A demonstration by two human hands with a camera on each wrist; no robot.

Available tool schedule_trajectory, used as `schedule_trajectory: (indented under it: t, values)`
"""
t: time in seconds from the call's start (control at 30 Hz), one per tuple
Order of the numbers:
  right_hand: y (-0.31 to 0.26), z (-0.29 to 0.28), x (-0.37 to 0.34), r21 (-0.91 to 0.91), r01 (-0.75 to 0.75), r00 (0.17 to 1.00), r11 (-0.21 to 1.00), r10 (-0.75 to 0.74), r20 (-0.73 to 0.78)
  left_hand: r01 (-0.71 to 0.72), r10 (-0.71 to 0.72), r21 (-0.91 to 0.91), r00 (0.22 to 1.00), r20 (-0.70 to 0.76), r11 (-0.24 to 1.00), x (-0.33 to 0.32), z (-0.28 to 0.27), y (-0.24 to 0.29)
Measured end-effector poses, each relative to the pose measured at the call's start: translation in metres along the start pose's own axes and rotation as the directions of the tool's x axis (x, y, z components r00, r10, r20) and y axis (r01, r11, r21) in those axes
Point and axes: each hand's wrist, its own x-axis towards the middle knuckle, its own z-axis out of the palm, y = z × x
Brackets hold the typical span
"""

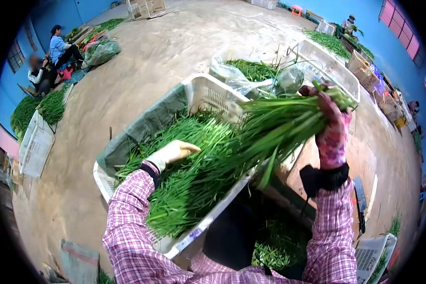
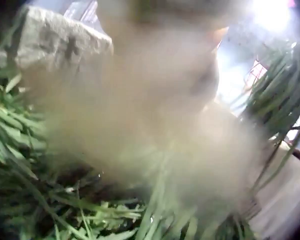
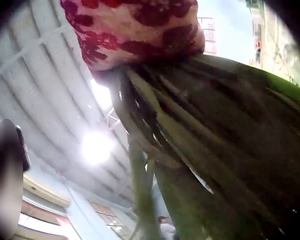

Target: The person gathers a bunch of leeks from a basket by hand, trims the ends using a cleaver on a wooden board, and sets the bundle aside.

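Note:
The right hand [image 1: 333, 128], in a pink patterned glove, grips a thick bundle of long green leaves [image 1: 284, 120] near its stem end, raised over the right side of a white crate [image 1: 213, 87]. In the right wrist view the patterned glove [image 3: 140, 32] is closed round the bundle [image 3: 215, 125]. The left hand [image 1: 175, 152], in a pale glove, rests on or just above loose leaves [image 1: 180, 199] filling the crate; its fingers point right. Blurred in the left wrist view, the left hand [image 2: 155, 110] has leaves [image 2: 20, 130] beside and below it.
Green cloth [image 1: 142, 123] lines the crate's far left side. Behind stand a plastic bag of leaves [image 1: 253, 71] and another white crate [image 1: 341, 71]. More leaves [image 1: 274, 246] lie below the near side. Seated people [image 1: 64, 49] and a white crate [image 1: 37, 146] are at the left.

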Motion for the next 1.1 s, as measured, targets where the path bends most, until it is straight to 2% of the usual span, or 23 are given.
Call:
schedule_trajectory:
  t: [0.03, 0.1, 0.17, 0.2, 0.23, 0.27, 0.3, 0.33, 0.4, 0.43, 0.5, 0.53, 0.6, 0.63, 0.67, 0.77, 0.83, 0.9, 0.93, 1.0, 1.03, 1.07, 1.1]
  values:
    - [-0.003, -0.002, -0.002, -0.256, 0.092, 0.995, 0.962, -0.076, 0.072, 0.043, -0.037, 0.092, 0.997, -0.069, 0.995, -0.014, -0.013, 0.006]
    - [-0.012, -0.001, -0.008, -0.02, 0.006, 0.996, 1.0, -0.007, -0.086, 0.28, -0.191, 0.278, 0.932, -0.307, 0.919, -0.043, -0.021, 0.026]
    - [-0.015, -0.018, -0.017, 0.071, 0.033, 0.984, 0.997, -0.019, -0.179, 0.241, -0.148, 0.199, 0.907, -0.394, 0.95, -0.073, -0.015, 0.077]
    - [-0.015, -0.019, -0.026, 0.081, 0.059, 0.974, 0.995, -0.039, -0.225, 0.188, -0.153, 0.069, 0.925, -0.348, 0.98, -0.088, -0.004, 0.111]
    - [-0.023, -0.011, -0.034, -0.079, 0.11, 0.979, 0.991, -0.122, -0.164, 0.029, -0.078, -0.257, 0.98, -0.185, 0.966, -0.104, 0.01, 0.133]
    - [-0.025, -0.003, -0.046, -0.097, 0.212, 0.975, 0.972, -0.218, -0.053, -0.028, 0.019, -0.485, 1.0, -0.023, 0.874, -0.116, 0.032, 0.165]
    - [-0.026, 0.005, -0.061, -0.107, 0.315, 0.949, 0.943, -0.31, 0.058, -0.002, 0.142, -0.731, 0.981, 0.131, 0.683, -0.122, 0.061, 0.176]
    - [-0.031, 0.013, -0.09, 0.077, 0.052, 0.997, 0.996, -0.055, 0.044, 0.047, 0.374, -0.892, 0.897, 0.236, 0.449, -0.118, 0.102, 0.17]
    - [-0.038, 0.027, -0.143, 0.101, -0.047, 0.973, 0.994, 0.022, 0.231, 0.229, 0.455, -0.952, 0.839, 0.299, 0.204, -0.133, 0.171, 0.205]
    - [-0.04, 0.035, -0.162, -0.029, 0.147, 0.909, 0.989, -0.123, 0.398, 0.252, 0.467, -0.966, 0.848, 0.251, 0.062, -0.138, 0.195, 0.22]
    - [-0.045, 0.037, -0.194, -0.177, 0.552, 0.624, 0.815, -0.263, 0.735, 0.321, 0.639, -0.935, 0.754, 0.153, -0.154, -0.135, 0.229, 0.215]
    - [-0.049, 0.032, -0.211, -0.174, 0.57, 0.552, 0.803, -0.217, 0.805, 0.391, 0.691, -0.884, 0.713, 0.115, -0.256, -0.134, 0.243, 0.216]
    - [-0.064, 0.028, -0.234, -0.149, 0.586, 0.438, 0.797, -0.157, 0.885, 0.48, 0.649, -0.766, 0.753, 0.109, -0.428, -0.144, 0.258, 0.222]
    - [-0.075, 0.027, -0.239, -0.119, 0.586, 0.41, 0.802, -0.165, 0.897, 0.379, 0.557, -0.8, 0.828, 0.069, -0.464, -0.15, 0.26, 0.24]
    - [-0.08, 0.022, -0.245, -0.132, 0.598, 0.395, 0.79, -0.148, 0.907, 0.273, 0.456, -0.833, 0.89, 0.028, -0.482, -0.156, 0.263, 0.257]
    - [-0.043, -0.014, -0.282, -0.115, 0.56, 0.409, 0.821, -0.153, 0.9, 0.478, 0.603, -0.777, 0.781, 0.162, -0.41, -0.141, 0.284, 0.23]
    - [-0.055, -0.017, -0.281, -0.168, 0.618, 0.402, 0.768, -0.125, 0.907, 0.522, 0.565, -0.776, 0.781, 0.267, -0.354, -0.137, 0.283, 0.237]
    - [-0.086, -0.02, -0.278, -0.291, 0.754, 0.372, 0.589, -0.017, 0.928, 0.537, 0.538, -0.778, 0.782, 0.314, -0.326, -0.125, 0.288, 0.24]
    - [-0.099, -0.021, -0.278, -0.375, 0.744, 0.367, 0.553, 0.131, 0.921, 0.571, 0.528, -0.751, 0.772, 0.354, -0.331, -0.128, 0.283, 0.251]
    - [-0.143, -0.022, -0.274, -0.518, 0.707, 0.46, 0.481, 0.244, 0.854, 0.407, 0.326, -0.911, 0.872, 0.365, -0.069, -0.13, 0.274, 0.267]
    - [-0.167, -0.022, -0.273, -0.583, 0.681, 0.502, 0.443, 0.297, 0.812, 0.275, 0.278, -0.96, 0.919, 0.281, 0.061, -0.133, 0.271, 0.284]
    - [-0.191, -0.026, -0.274, -0.639, 0.599, 0.509, 0.484, 0.386, 0.769, 0.147, 0.227, -0.968, 0.955, 0.193, 0.205, -0.136, 0.267, 0.301]
    - [-0.194, -0.04, -0.286, -0.661, 0.502, 0.678, 0.557, 0.221, 0.701, 0.115, 0.278, -0.971, 0.945, 0.172, 0.21, -0.13, 0.269, 0.307]
